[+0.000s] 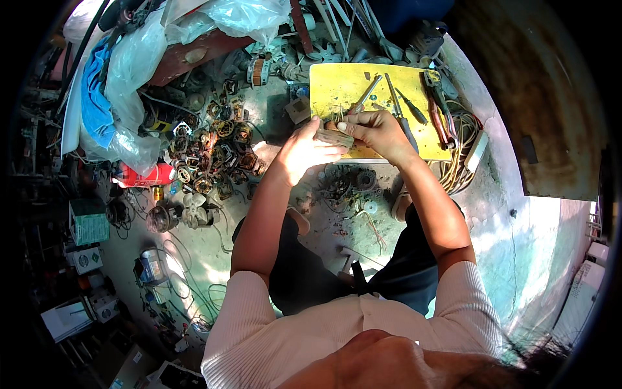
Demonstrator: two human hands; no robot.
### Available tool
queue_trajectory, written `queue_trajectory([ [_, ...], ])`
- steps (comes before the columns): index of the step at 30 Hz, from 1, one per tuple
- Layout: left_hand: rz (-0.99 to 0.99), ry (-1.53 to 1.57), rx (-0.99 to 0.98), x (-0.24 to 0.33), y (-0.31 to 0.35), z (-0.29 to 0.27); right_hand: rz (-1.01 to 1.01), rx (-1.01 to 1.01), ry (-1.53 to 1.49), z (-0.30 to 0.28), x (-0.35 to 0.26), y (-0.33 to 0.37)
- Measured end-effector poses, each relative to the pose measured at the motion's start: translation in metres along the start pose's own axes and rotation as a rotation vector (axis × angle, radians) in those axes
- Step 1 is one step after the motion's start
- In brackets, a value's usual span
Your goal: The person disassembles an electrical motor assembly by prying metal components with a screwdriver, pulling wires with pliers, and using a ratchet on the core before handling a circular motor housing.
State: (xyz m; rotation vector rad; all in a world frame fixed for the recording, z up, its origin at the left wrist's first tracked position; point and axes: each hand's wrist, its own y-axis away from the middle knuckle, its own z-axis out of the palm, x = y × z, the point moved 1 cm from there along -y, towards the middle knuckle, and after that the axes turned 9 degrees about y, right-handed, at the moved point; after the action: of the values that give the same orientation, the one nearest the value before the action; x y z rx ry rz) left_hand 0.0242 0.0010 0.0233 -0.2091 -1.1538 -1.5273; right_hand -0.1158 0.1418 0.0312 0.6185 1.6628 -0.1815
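Observation:
Over the near left part of a yellow board [330, 84], both hands hold a small greyish-brown layered block [335, 137], with a copper-coloured part beside it that looks like a motor core with winding. My left hand [306, 150] supports its left side, fingers stretched along it. Thumb and fingers of my right hand [382, 135] pinch its right upper side. Exactly what lies between those fingers is partly hidden. Just beyond the hands, a metal-shafted tool [368, 93] lies on the board. A long bar-like tool [396, 97] and a dark-handled screwdriver [413, 108] lie to the right.
Pliers [448, 136] with reddish handles rest on the board's right edge, beside coiled cable [468, 129]. A heap of motor cores with copper windings [210, 152] covers the floor to the left. Wire scraps [337, 185] lie between my feet. A red bottle [146, 175] lies further left.

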Motion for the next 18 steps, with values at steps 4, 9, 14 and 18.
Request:
queue_trajectory([
  [4, -0.032, -0.003, 0.022, 0.000, 0.000, 0.001, 0.028, -0.001, 0.010, 0.000, 0.002, -0.001],
  [9, -0.023, -0.014, 0.027, 0.001, 0.000, 0.003, 0.092, -0.008, 0.070, -0.001, 0.010, -0.005],
  [14, -0.047, -0.036, 0.047, 0.001, 0.002, 0.003, 0.076, 0.034, 0.087, -0.001, 0.023, -0.009],
  [18, -0.043, -0.062, 0.049, 0.001, 0.002, 0.002, 0.088, 0.011, 0.078, -0.002, 0.021, -0.008],
])
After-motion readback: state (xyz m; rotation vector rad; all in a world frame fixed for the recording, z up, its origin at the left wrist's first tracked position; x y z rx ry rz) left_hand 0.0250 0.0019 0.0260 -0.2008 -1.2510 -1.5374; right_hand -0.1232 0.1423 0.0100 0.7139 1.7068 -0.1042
